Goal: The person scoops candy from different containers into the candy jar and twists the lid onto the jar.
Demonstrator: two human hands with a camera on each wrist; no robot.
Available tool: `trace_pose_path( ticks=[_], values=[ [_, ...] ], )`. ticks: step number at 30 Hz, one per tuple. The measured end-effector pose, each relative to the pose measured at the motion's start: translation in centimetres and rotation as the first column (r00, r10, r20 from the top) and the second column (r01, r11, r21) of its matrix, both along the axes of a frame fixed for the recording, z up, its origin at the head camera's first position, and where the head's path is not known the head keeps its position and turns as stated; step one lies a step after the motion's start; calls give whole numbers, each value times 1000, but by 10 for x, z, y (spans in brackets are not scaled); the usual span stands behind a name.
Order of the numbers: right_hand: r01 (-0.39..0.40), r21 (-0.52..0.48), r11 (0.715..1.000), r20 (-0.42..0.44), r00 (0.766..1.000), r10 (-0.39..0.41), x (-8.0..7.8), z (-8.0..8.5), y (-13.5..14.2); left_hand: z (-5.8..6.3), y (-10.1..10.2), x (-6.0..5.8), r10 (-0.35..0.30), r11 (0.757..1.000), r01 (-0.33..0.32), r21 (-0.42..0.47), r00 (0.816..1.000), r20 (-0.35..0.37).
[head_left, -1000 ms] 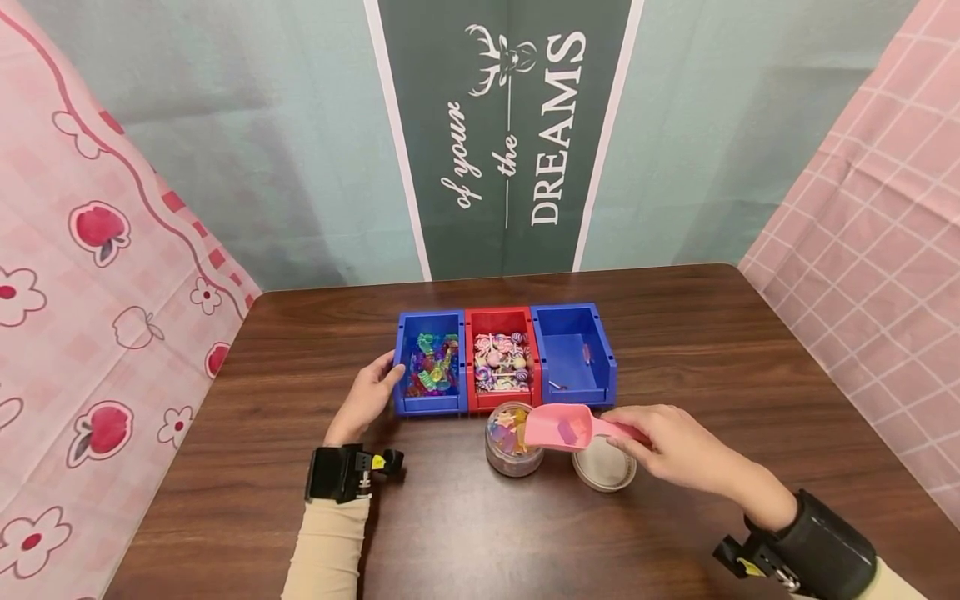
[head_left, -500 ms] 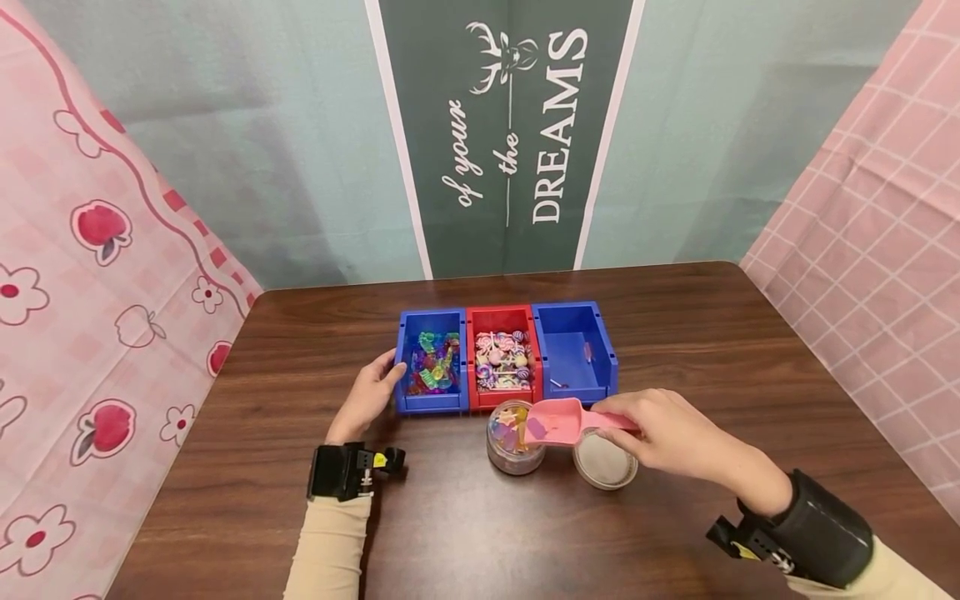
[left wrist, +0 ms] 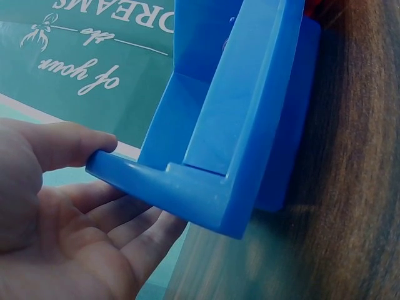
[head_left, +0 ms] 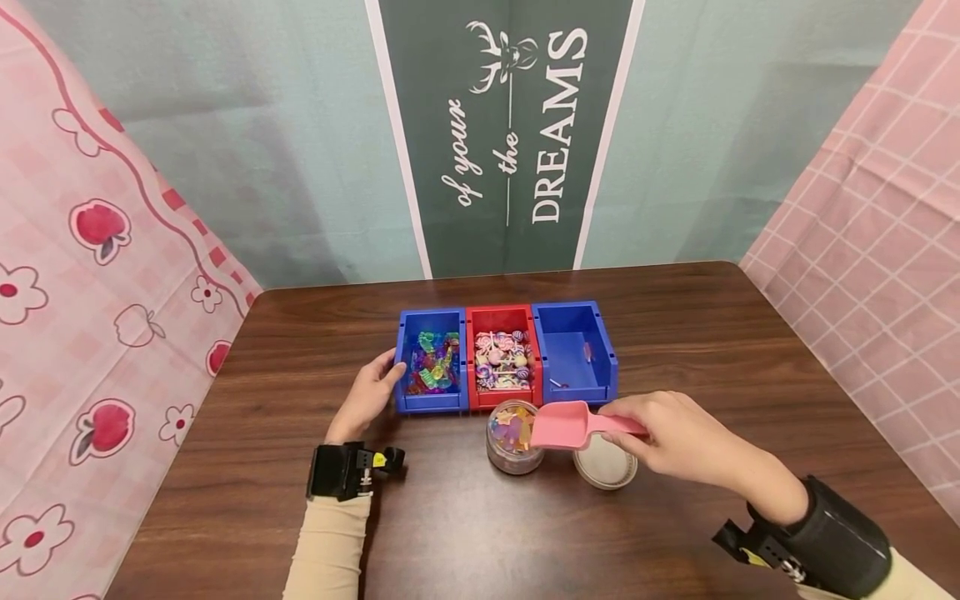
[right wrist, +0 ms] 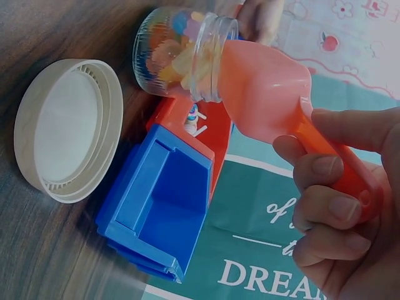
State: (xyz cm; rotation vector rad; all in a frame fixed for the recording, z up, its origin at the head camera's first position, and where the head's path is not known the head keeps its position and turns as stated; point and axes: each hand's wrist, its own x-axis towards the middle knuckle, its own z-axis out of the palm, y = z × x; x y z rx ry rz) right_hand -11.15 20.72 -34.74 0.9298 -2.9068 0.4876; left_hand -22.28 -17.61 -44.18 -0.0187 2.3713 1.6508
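Note:
My right hand grips the handle of a pink scoop, its lip over the rim of a glass jar. No piece shows in the scoop. Colourful translucent pieces fill much of the jar, as the right wrist view shows. With thumb over the wall and fingers beneath outside, my left hand holds the side wall of the left blue bin. Green, red and yellow see-through pieces lie in that bin.
A red bin of small lollipop charms stands in the middle of the row. Right of it, another blue bin holds a few small bits. A cream lid lies inside up beside the jar. Fabric hangs behind the table.
The scoop tipped toward the jar; the purple piece slid to its lip and is now out of it, with more purple showing in the jar. My left hand has stayed on the bin.

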Motion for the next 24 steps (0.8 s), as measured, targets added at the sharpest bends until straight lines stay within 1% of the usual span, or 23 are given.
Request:
trace_pose_path(
  ticks=[3, 8, 12, 14, 17, 21, 24],
  values=[
    [-6, 1, 1000, -27, 1000, 6, 1, 0, 1, 0, 0, 0, 0, 1000, 0, -4, 1000, 2],
    [-1, -18, 1000, -28, 1000, 0, 4, 0, 3, 1, 0, 1, -5, 1000, 5, -2, 1000, 3],
    [22, -27, 999, -24, 999, -22, 6, 1, 3, 2, 0, 1, -8, 1000, 8, -4, 1000, 0],
    [51, -27, 998, -38, 998, -52, 8, 1, 1, 2, -1, 1, -10, 1000, 10, -9, 1000, 2],
    [126, -41, 991, -65, 990, -128, 9, 1, -2, 2, -1, 1, -16, 1000, 16, -10, 1000, 5],
    [241, -62, 968, -95, 965, -246, 8, 1, -6, 1, -1, 1, -17, 1000, 17, -10, 1000, 2],
    [301, -67, 951, -108, 946, -307, 5, 1, -7, 1, 0, 1, -16, 1000, 16, -11, 1000, -2]
  ],
)
